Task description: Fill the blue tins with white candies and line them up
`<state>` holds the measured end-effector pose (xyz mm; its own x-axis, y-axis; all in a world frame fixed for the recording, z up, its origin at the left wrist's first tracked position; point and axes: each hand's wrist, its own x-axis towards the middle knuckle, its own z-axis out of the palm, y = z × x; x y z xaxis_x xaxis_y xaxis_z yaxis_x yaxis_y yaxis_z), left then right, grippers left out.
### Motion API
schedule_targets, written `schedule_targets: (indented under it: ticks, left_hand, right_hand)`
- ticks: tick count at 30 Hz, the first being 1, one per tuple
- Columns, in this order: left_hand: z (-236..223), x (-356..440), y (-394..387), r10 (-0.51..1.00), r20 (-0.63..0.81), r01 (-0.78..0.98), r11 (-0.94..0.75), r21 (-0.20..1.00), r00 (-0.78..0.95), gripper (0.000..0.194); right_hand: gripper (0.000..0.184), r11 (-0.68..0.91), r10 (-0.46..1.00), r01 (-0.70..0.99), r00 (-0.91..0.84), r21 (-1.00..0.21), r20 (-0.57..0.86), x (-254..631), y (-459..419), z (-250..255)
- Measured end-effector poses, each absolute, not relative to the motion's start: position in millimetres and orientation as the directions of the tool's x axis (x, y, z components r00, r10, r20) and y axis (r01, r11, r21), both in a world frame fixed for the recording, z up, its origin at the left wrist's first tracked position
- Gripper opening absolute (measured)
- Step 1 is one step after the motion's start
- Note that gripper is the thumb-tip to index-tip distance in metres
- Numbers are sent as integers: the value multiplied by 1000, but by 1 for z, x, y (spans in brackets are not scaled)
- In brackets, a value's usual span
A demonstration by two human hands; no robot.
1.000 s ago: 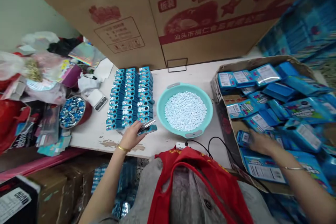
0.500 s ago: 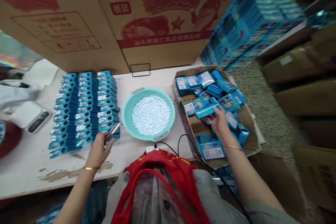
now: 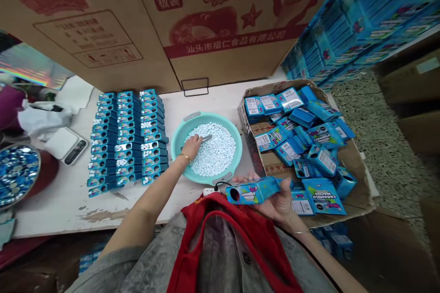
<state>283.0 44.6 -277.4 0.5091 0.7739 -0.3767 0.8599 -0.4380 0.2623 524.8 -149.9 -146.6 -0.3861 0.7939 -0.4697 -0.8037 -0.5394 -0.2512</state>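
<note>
My left hand [image 3: 191, 147] is closed around a small metal scoop [image 3: 206, 138], partly hidden by the fingers, over the basin's left side. White candy tablets [image 3: 216, 153] fill the bottom of the turquoise basin [image 3: 237, 144]. In front of my body, my right hand [image 3: 280, 201] grips a blue candy box [image 3: 249, 193] lying on its side, its round dark opening facing left. Right beside it, a low cardboard tray [image 3: 271, 160] holds many similar blue boxes [image 3: 325, 135]. To the left stand three rows of blue boxes [image 3: 129, 137], some with white tablets showing in their openings.
A tall carton [image 3: 220, 68] backs the white table [image 3: 137, 210]. A white scale [image 3: 70, 146] and a red bowl of blue and silver pieces [image 3: 20, 174] lie at the left. Wrapped blue stacks [image 3: 347, 32] rise at the right. A black cable [image 3: 223, 183] runs below the basin.
My left hand has moved right with the scoop, from the box rows into the basin. My right hand has brought a blue box out of the tray, leftward toward my body.
</note>
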Motion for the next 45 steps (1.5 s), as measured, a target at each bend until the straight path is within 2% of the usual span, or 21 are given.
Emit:
schedule_targets:
  ticks: [2,6,8,10,13,16,18,21,26,29,32,36,40,42,45]
  left_hand:
    - [-283,288,38,741,-406,844,-455,283,536,38]
    - [-285,287,15,661,-469,810,-465,356,586,38]
    - [-286,286,4,630,-496,802,-448,396,597,41]
    - [-287,289,-5,604,-519,795,-418,440,605,45]
    - [-290,303,-17,574,-528,772,-362,522,626,48]
    - [-292,317,-21,572,-509,743,-301,598,643,46]
    - [-289,319,-19,576,-496,724,-267,636,649,41]
    - [-275,306,-9,590,-467,693,-235,681,659,37]
    - [-217,271,16,637,-351,619,-259,741,686,34]
    - [-169,260,28,613,-339,624,-336,706,714,32]
    - [-128,263,35,544,-358,617,-423,663,758,29]
    - [-102,281,37,484,-434,649,-523,553,760,29]
    - [-88,311,24,502,-559,728,-611,310,659,34]
    - [-81,325,13,556,-536,743,-630,226,635,39]
    - [-75,333,-1,621,-428,746,-617,249,656,37]
  right_hand:
    - [62,-604,761,-759,-462,-240,-454,525,-154,-141]
    - [46,-779,627,-536,-662,-326,-410,537,-152,-136]
    - [56,-807,589,-472,-674,-355,-445,544,-148,-139]
    - [69,-780,626,-486,-577,-394,-525,548,-143,-147]
    - [54,-673,713,-541,-296,-504,-636,544,-137,-165]
    - [44,-536,773,-554,-20,-636,-634,536,-129,-181]
    - [46,-444,803,-501,144,-743,-578,532,-123,-188]
    - [46,-335,844,-331,311,-882,-437,531,-117,-197]
    - [41,-208,921,38,344,-977,-182,532,-104,-211]
    - [34,-118,956,328,293,-937,-18,527,-90,-217]
    - [32,-23,981,502,177,-865,76,517,-78,-218]
    - [38,73,991,571,49,-818,123,499,-73,-220]
    - [38,114,990,584,5,-804,144,485,-77,-225]
    - [37,112,990,582,7,-806,143,481,-79,-229]
    - [36,106,989,565,26,-818,146,479,-79,-235]
